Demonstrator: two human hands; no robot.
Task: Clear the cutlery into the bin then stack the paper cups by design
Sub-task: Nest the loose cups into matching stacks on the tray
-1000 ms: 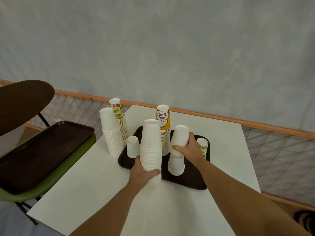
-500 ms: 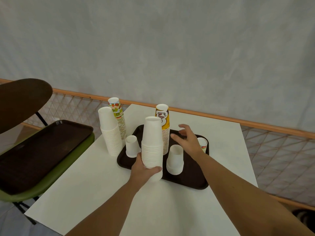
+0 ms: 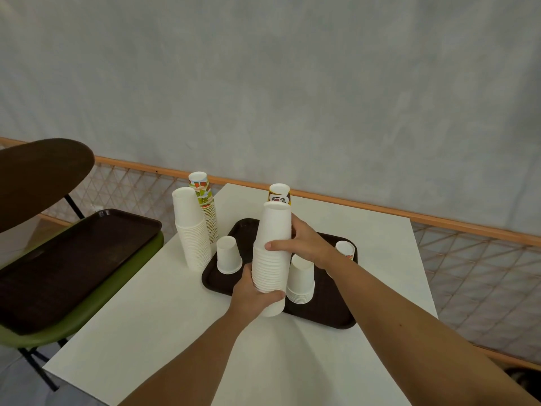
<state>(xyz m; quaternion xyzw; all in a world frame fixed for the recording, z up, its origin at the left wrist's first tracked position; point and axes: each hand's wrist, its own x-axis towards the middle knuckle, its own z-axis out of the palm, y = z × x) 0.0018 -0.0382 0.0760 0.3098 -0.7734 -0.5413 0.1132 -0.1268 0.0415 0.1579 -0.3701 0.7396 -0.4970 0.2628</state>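
Storage comes first at the far left: a dark brown plastic tray (image 3: 73, 259) is laid flat on an olive-green chair seat (image 3: 87, 312). On the white table (image 3: 175, 332), a tall stack of plain white paper cups (image 3: 191, 230) and a stack of fruit-printed paper cups (image 3: 205, 200) are stood side by side just off a second brown tray (image 3: 328, 312) — apparently parked there as finished piles, one per design. On that tray a single upturned white cup (image 3: 229, 254) is set beside a long column of white cups (image 3: 272, 250). Its base is wrapped by the left hand (image 3: 251, 294), so the weight is taken low. Its upper half is clasped by the right hand (image 3: 304, 241), thumb in front — judged a steadying grip. Whether the column is lifted clear cannot be told. A yellow-printed stack (image 3: 279, 193) is partly hidden behind. Further right, a short white stack (image 3: 301, 278) and a lone printed cup (image 3: 345, 249) are seen unsorted. No cutlery is visible.
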